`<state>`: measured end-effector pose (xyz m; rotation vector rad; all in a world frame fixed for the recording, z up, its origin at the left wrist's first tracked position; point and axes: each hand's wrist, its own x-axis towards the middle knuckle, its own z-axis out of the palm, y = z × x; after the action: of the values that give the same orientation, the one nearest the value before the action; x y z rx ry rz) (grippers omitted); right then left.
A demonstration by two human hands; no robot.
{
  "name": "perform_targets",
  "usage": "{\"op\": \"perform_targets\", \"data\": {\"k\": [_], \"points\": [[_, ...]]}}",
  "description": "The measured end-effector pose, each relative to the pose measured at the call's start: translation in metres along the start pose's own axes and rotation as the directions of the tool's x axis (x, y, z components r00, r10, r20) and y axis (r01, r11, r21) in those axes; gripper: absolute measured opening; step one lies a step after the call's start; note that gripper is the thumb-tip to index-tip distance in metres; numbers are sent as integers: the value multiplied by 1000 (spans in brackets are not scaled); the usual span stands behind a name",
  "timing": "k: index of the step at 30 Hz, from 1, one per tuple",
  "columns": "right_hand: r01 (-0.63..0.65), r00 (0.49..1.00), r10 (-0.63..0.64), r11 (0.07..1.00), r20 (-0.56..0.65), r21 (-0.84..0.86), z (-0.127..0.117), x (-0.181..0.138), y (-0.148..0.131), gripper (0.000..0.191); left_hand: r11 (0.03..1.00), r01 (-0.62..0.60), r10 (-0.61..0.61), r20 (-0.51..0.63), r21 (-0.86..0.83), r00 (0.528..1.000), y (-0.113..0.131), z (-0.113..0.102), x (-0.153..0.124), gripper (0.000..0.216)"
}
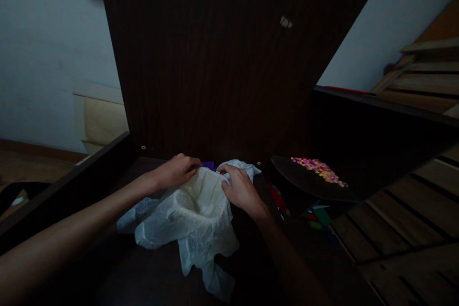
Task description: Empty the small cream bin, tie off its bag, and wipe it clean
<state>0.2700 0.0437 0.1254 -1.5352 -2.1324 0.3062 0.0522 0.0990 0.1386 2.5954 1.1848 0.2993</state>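
Observation:
A thin white plastic bag (202,229) lines a round container, its loose edges hanging outward over the rim in crumpled folds. The container's own walls are hidden beneath the bag. My left hand (178,170) is at the far left of the rim, fingers curled over the bag's edge. On the right side of the rim, my right hand (241,188) grips the bag, with the thumb toward the opening. Behind the rim, a bit of something purple (209,166) shows between my hands. The inside of the bag looks pale and shadowed.
A tall dark wooden panel (222,67) rises behind the dark surface. On the right, a corner shelf (287,172) carries many small pink and yellow pieces (319,170). Red and green items (315,224) lie beneath it. A low dark edge board (71,179) runs along the left.

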Motion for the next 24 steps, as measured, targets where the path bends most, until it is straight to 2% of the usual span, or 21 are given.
{"op": "perform_targets", "data": {"k": [4,9,11,12,14,15,16,17,19,20,24], "points": [[-22,999,22,999,-23,28,-1,-2,-1,38,996,65,-64,-23,60,998,3,0,-2,31],[-22,1000,23,997,-11,68,1,-1,1,38,967,142,-157,57,209,986,14,-6,-7,32],[-29,1000,28,996,8,83,1,-2,2,40,941,188,-195,-2,280,981,22,-13,-8,31],[-39,999,38,995,11,87,0,-2,2,40,934,188,-178,-59,305,982,27,-16,-9,29],[-56,998,55,995,6,84,-2,-3,2,41,943,98,-62,-120,319,991,37,-22,-8,24],[-57,998,57,995,4,78,-3,-3,2,41,952,11,15,-82,306,997,42,-24,-6,20],[-53,999,53,996,7,73,-4,-3,3,41,958,-91,94,3,273,996,46,-24,-4,17],[-41,999,40,997,17,71,-4,-3,3,42,959,-182,160,116,218,980,50,-22,-1,15],[-9,999,6,997,47,75,-3,-3,5,43,959,-270,229,320,90,919,51,-10,7,14],[0,998,-4,997,59,79,-2,-3,6,44,963,-266,230,376,45,898,49,-1,12,13],[0,996,-7,996,86,89,3,-4,7,46,990,-132,110,342,42,933,29,46,28,14]]}}
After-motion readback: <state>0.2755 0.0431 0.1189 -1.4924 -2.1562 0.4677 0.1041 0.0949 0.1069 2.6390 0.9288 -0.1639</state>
